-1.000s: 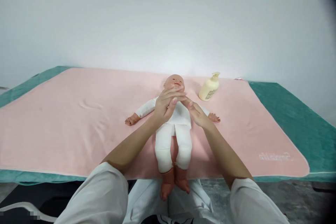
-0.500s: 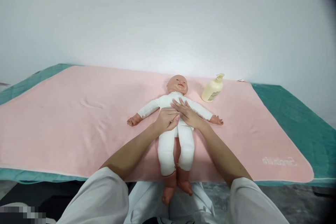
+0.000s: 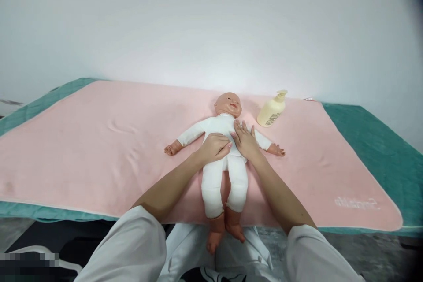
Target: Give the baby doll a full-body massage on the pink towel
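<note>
A baby doll [image 3: 220, 128] in a white cloth body lies face up, its arms spread and its feet past the near edge. My left hand [image 3: 215, 146] rests on the doll's belly with its fingers bent in and the thumb alongside; I see nothing in it. On the chest, at the right side, my right hand [image 3: 245, 142] lies flat with its fingers spread. A small gap parts the two hands. A pale yellow pump bottle [image 3: 272, 109] stands beside the doll's head and shoulder, at the right.
Under the doll is a pink mat [image 3: 82, 150], spread over a green cover [image 3: 380, 145]. A white wall [image 3: 211, 22] rises behind the far edge. Below the near edge, a dark object with a pale curved rim [image 3: 42, 253] shows at lower left.
My right hand has slid outward to the right on the doll's chest, off my left hand, which stays on the belly. The whole view has shifted slightly.
</note>
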`<action>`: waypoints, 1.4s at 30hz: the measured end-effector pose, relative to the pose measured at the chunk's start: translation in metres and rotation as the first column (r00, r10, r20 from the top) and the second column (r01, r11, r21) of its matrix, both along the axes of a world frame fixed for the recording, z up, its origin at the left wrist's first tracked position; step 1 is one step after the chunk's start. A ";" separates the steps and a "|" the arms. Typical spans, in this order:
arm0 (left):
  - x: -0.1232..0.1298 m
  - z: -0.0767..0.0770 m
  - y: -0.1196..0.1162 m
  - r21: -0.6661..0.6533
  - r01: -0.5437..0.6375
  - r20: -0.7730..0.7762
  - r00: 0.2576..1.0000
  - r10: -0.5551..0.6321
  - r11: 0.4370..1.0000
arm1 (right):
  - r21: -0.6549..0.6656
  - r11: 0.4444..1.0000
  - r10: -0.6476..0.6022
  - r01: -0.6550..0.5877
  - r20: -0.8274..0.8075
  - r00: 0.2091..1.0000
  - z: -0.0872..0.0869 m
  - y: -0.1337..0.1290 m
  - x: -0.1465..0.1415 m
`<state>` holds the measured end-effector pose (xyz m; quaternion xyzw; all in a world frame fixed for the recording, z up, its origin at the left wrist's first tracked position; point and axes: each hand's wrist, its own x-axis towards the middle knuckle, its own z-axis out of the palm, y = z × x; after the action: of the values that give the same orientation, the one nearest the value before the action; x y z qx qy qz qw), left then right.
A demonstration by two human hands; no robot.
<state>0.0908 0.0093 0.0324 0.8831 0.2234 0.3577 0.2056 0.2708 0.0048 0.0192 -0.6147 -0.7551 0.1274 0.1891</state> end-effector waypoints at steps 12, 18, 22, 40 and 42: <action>-0.010 0.017 0.002 -0.149 0.187 -0.197 0.957 -0.214 0.971 | 0.004 1.000 0.006 -0.006 0.063 0.998 -0.001 0.000 0.009; -0.019 0.020 0.014 -0.047 0.032 -0.442 0.895 -0.049 0.998 | 0.021 1.000 -0.010 0.008 0.121 0.993 -0.002 0.001 0.020; -0.017 0.015 0.018 -0.014 -0.077 -0.454 0.889 0.063 0.997 | 0.016 1.000 -0.026 0.024 0.126 0.992 -0.002 0.000 0.020; -0.013 0.000 0.016 0.131 -0.678 -0.365 0.645 0.671 0.723 | 0.003 1.000 -0.022 0.021 0.115 0.993 0.002 -0.006 0.026; -0.014 0.000 0.016 0.138 -0.685 -0.348 0.642 0.683 0.715 | 0.019 1.000 0.017 -0.018 0.025 1.000 0.004 -0.008 0.029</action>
<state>0.0767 0.0255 0.0320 0.7834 0.5762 0.2326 0.0116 0.3003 -0.0036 0.0232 -0.6077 -0.7640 0.1140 0.1844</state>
